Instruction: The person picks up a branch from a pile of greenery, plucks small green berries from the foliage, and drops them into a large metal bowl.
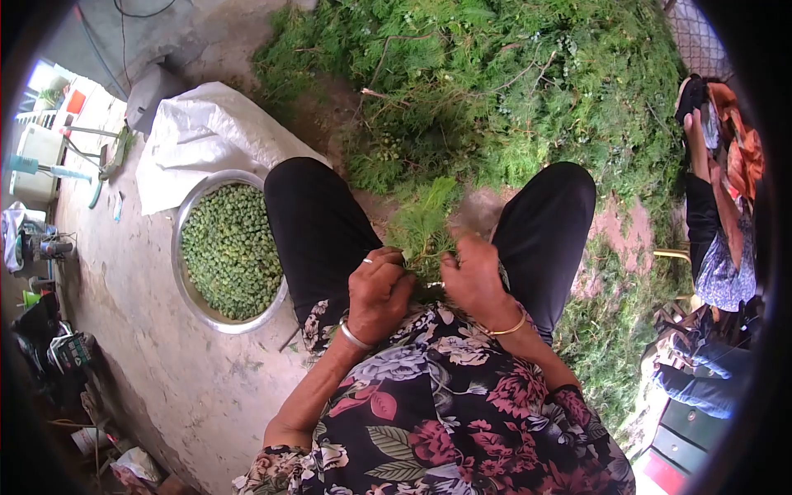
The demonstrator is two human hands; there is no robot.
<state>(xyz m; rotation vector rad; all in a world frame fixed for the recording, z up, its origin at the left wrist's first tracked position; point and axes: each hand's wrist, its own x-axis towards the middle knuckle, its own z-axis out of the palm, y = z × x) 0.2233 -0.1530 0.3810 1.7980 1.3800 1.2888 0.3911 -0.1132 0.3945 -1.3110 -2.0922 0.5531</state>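
Observation:
Between the knees, a leafy green sprig (425, 223) hangs from my two hands. My left hand (381, 289) has its fingers curled round the lower left part of the sprig. My right hand (474, 276) is bent at the sprig's right side, thumb and fingers pressed together; what lies between them is too small to make out. Left of my knee a metal basin (186, 285) holds a heap of small green cones (231, 252).
A large pile of green branches (495, 99) spreads across the ground ahead and down the right side. A white sack (206, 136) lies behind the basin. Another person's arm (701, 148) shows at the far right. Tools and assorted items line the left edge.

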